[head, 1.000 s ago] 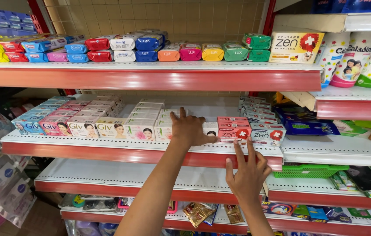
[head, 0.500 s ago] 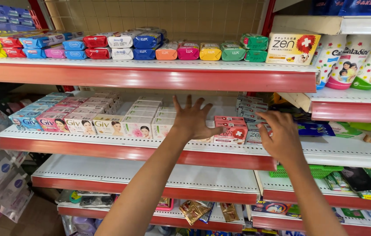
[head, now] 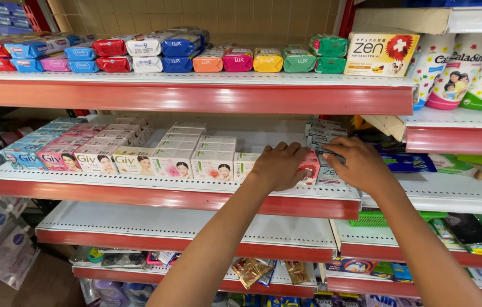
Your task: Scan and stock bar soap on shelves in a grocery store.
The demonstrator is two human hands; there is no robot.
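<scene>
Both hands have closed in on the red soap boxes point(head: 312, 170) at the middle shelf's point(head: 167, 190) right end: left hand point(head: 279, 165) lies flat over them, right hand point(head: 360, 164) now curls onto the grey boxes point(head: 323, 149) just behind, neither lifting anything

The soap boxes point(head: 212, 165) on the middle shelf point(head: 173, 190) look like thin printed card, slightly glossy; the shelf itself is painted metal, white on top with a smooth red front edge; wrapped soap bars point(head: 178, 45) above have shiny film wrappers; bottles point(head: 451, 74) far right are smooth plastic.
</scene>
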